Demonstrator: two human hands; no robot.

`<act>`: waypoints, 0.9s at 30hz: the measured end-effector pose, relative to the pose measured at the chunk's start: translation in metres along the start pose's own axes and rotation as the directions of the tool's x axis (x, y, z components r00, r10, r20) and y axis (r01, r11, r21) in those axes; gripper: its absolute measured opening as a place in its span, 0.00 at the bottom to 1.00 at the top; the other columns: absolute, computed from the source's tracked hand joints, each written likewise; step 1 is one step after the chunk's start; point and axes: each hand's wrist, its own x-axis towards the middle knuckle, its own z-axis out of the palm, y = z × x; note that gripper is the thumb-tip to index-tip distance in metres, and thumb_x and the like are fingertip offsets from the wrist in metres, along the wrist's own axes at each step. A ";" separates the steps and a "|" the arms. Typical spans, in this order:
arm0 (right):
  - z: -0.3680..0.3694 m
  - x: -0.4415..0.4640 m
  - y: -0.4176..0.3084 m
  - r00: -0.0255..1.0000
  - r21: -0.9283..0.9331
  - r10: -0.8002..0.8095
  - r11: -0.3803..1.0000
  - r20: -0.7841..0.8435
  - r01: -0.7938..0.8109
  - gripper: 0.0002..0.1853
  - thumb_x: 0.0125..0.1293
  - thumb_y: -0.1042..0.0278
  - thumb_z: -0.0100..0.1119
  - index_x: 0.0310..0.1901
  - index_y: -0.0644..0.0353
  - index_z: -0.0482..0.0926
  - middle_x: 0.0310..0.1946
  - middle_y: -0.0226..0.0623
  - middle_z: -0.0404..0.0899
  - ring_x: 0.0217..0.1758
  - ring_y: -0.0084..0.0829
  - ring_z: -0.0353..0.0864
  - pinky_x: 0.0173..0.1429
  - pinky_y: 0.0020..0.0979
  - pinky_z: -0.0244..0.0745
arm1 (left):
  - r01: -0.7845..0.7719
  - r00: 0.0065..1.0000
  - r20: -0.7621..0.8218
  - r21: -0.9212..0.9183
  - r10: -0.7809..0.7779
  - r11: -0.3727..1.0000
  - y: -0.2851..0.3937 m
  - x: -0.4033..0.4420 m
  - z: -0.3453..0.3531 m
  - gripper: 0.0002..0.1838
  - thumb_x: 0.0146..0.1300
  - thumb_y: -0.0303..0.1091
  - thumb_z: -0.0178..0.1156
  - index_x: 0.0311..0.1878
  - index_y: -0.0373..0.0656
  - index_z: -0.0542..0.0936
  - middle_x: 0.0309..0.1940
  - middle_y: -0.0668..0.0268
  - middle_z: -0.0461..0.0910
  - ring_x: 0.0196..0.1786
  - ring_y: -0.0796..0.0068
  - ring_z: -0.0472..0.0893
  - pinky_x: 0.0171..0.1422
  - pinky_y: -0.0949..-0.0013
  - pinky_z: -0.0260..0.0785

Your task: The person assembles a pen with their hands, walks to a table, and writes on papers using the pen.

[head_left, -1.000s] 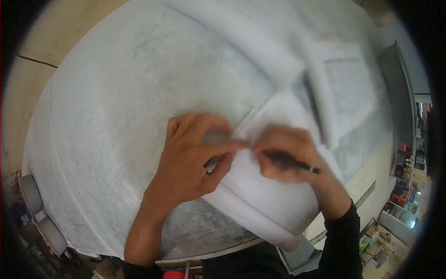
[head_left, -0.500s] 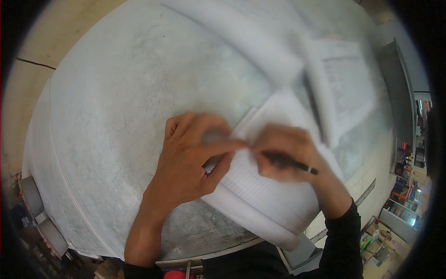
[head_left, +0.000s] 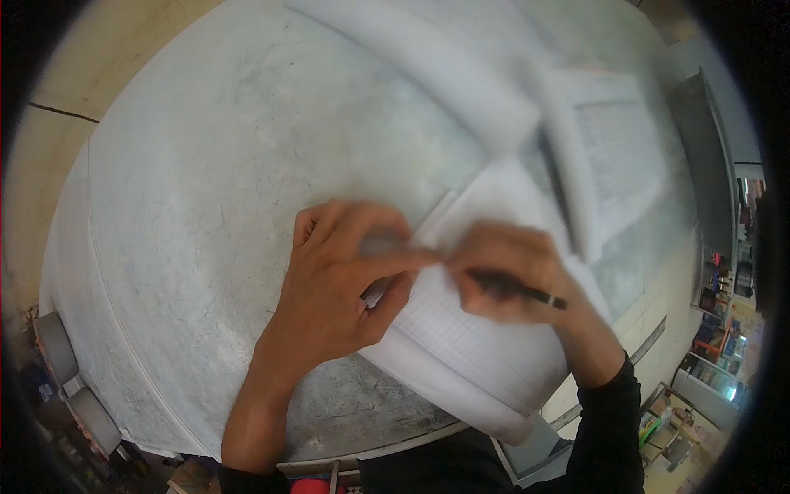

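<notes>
Pen (head_left: 531,291) is gripped in the right hand (head_left: 514,251), above the gridded notebook (head_left: 481,350) on the table (head_left: 206,165); I see one end pointing back toward the wrist. The left hand (head_left: 333,284) curls at the notebook's left edge, forefinger reaching the right fingertips; I cannot tell whether it holds anything.

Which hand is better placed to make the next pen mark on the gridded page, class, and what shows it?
Probably the right hand: it already grips the black pen over the gridded page. The left hand shows no pen.
</notes>
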 end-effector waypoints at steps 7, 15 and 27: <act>-0.001 -0.002 -0.001 1.000 0.014 -0.014 1.000 -0.004 0.014 0.12 0.55 0.83 0.72 0.39 0.60 0.81 0.29 0.36 0.78 0.27 0.32 0.81 0.31 0.33 0.75 | 0.010 1.000 0.019 0.015 -0.010 1.000 0.004 0.000 -0.002 0.15 0.58 0.29 0.73 0.49 0.56 0.95 0.51 0.69 0.79 0.55 0.66 0.76 0.72 0.56 0.60; -0.003 -0.003 -0.001 1.000 0.040 0.002 0.999 0.019 -0.003 0.11 0.55 0.83 0.70 0.38 0.60 0.81 0.29 0.35 0.79 0.27 0.32 0.82 0.30 0.34 0.74 | 0.023 1.000 0.021 0.010 -0.023 1.000 0.005 0.001 -0.002 0.15 0.59 0.29 0.73 0.49 0.57 0.95 0.51 0.69 0.79 0.55 0.66 0.76 0.72 0.55 0.60; -0.003 -0.003 0.002 1.000 -0.011 -0.012 1.000 -0.002 0.012 0.10 0.56 0.82 0.71 0.39 0.60 0.82 0.28 0.35 0.79 0.26 0.30 0.81 0.29 0.32 0.74 | 0.012 0.999 0.036 0.045 -0.014 0.999 0.007 0.000 -0.002 0.18 0.58 0.27 0.73 0.51 0.58 0.94 0.52 0.69 0.78 0.57 0.65 0.75 0.72 0.55 0.60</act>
